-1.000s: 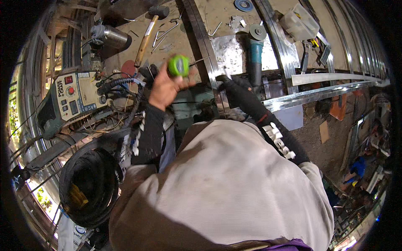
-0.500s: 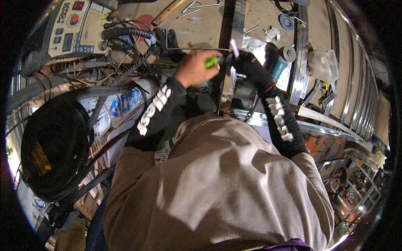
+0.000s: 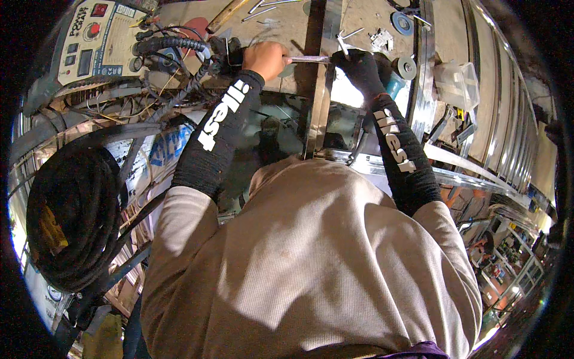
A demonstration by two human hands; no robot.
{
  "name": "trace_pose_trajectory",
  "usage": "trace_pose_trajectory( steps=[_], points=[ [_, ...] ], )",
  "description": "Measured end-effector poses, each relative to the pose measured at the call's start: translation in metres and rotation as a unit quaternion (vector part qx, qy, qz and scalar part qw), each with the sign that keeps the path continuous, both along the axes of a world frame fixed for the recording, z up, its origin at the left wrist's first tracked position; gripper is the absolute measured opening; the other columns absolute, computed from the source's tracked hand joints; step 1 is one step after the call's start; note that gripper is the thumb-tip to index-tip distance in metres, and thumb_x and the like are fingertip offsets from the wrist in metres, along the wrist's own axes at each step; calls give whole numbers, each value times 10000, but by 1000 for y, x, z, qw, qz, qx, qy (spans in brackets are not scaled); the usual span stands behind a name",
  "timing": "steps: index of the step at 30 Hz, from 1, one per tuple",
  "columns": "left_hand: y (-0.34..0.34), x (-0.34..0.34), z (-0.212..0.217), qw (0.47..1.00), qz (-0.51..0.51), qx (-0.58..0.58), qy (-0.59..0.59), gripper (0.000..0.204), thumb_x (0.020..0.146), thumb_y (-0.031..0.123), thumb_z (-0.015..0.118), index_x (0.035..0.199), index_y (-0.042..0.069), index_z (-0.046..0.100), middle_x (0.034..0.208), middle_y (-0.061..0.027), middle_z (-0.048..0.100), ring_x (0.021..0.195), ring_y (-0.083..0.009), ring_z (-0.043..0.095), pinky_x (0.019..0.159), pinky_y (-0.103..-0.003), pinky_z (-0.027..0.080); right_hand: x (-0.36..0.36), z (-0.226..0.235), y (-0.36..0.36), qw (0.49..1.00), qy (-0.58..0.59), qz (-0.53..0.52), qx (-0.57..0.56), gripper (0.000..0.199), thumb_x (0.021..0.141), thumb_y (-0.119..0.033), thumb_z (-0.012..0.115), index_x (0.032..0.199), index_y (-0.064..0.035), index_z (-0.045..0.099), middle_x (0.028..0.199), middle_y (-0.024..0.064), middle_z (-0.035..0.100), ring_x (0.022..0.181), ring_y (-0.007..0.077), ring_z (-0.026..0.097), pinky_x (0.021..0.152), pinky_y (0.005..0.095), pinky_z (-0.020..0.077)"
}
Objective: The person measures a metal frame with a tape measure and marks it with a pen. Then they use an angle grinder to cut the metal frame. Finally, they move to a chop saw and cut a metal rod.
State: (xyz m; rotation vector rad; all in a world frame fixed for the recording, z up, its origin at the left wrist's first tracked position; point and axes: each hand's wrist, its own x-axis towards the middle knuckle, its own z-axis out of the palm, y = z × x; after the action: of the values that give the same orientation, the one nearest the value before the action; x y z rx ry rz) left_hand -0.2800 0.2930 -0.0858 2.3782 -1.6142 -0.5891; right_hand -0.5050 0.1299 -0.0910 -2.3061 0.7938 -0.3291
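- Your bare left hand (image 3: pixel 264 58) has its fingers closed around one end of a thin, bright metal rod (image 3: pixel 308 59), which lies level across the top of the work.
- Your right hand (image 3: pixel 359 69), in a black glove, meets the rod's other end where it crosses the upright shiny steel strip (image 3: pixel 317 105); the glove hides whether those fingers are clamped on the rod or only pressing on it, so I cannot tell.
- The rod sits above the dusty grey counter (image 3: pixel 359 18), touching or just over the steel strip at its upper part.
- To do this well, I judge you should keep the rod square to the strip and steady both wrists, letting the left hand guide while the right holds the contact point.
- Mind the black cables (image 3: pixel 173 45) just beside your left hand, and the small grey discs (image 3: pixel 405 67) near your right glove; a slip could knock them.
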Motion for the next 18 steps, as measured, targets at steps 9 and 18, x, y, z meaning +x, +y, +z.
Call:
trace_pose_trajectory(
  steps=[9, 18],
  points=[
    [-8, 6, -16, 1000, -8, 15, 15, 214, 846, 386, 755, 910, 188, 803, 925, -112, 743, 902, -339, 709, 773, -474, 557, 2, -2, 4, 999, 32, -27, 23, 388, 915, -385, 709, 823, -8, 716, 643, 153, 656, 562, 212, 571, 573, 391, 442],
    [-5, 11, -30, 999, -52, 9, -12, 252, 823, 403, 779, 868, 156, 797, 896, -123, 741, 885, -333, 714, 757, -466, 567, 4, -8, -1, 997, 40, 46, -48, 369, 969, -357, 648, 871, -6, 708, 686, 150, 667, 630, 246, 643, 587, 383, 469]
  ],
)
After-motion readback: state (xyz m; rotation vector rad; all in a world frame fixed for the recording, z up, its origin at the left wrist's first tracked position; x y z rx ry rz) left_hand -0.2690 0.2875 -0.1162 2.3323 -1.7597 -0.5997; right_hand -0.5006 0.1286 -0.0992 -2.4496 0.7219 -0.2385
